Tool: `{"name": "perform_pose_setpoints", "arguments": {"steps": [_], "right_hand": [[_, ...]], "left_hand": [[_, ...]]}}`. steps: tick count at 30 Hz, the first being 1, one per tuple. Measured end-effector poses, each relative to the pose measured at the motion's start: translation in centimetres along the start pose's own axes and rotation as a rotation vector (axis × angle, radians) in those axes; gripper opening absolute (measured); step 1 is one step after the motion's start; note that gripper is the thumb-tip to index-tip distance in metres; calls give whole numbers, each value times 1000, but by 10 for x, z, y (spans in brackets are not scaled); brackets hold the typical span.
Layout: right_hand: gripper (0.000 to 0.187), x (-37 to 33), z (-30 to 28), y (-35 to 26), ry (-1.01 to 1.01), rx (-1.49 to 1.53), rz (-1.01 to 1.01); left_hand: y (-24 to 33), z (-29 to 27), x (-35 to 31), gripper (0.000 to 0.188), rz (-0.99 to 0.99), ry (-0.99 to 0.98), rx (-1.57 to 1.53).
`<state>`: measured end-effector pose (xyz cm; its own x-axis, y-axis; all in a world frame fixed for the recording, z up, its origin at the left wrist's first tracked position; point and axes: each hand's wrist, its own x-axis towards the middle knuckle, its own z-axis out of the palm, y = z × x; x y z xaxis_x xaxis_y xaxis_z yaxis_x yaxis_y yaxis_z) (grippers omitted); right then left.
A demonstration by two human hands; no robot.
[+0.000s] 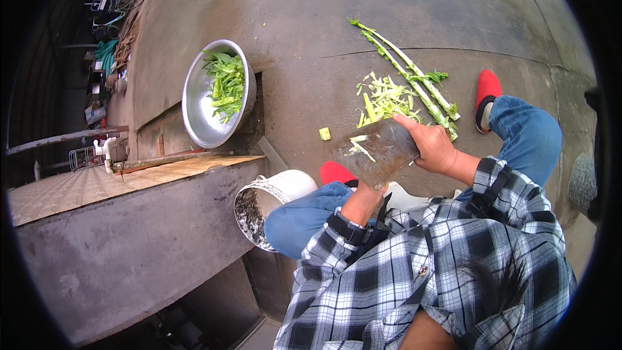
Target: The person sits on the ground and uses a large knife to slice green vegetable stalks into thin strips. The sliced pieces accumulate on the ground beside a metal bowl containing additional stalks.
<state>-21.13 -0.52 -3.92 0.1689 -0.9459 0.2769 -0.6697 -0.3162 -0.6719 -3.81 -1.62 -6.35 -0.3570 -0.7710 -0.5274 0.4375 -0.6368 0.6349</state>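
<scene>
My right hand (435, 148) grips a wide, dark cleaver (382, 159) at its right end, with the index finger along the top edge. A few pale peel strips (363, 147) cling to the blade. My left hand (364, 203) is just below the blade, its fingers hidden behind it. Beyond the cleaver, a heap of pale green peelings (389, 98) lies on the concrete floor, with a short cut chunk of stalk (324, 133) to its left. Long pale green stalks (414, 74) with small leaves, resembling celtuce, lie beside the heap on the right.
A metal basin (190, 100) holding green leafy pieces (225, 87) stands at the left. Near my left knee is a white bucket (295, 183), dirty inside. A concrete wall (142, 233) with a tiled top runs along the left, with a white tap (103, 149). My red shoes flank the peelings.
</scene>
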Motion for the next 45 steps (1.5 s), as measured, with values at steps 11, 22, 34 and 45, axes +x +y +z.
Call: {"name": "perform_pose_setpoints", "arguments": {"steps": [11, 22, 34, 45], "right_hand": [[80, 2, 5, 10, 20, -69, 47], [78, 1, 1, 0, 17, 24, 33], [78, 3, 1, 5, 9, 2, 153], [80, 5, 3, 14, 6, 30, 212]], "left_hand": [[-20, -14, 1, 19, -43, 150, 46], [-16, -1, -7, 16, -88, 275, 16], [-4, 21, -4, 9, -104, 132, 217], [10, 36, -7, 10, -25, 61, 327]]}}
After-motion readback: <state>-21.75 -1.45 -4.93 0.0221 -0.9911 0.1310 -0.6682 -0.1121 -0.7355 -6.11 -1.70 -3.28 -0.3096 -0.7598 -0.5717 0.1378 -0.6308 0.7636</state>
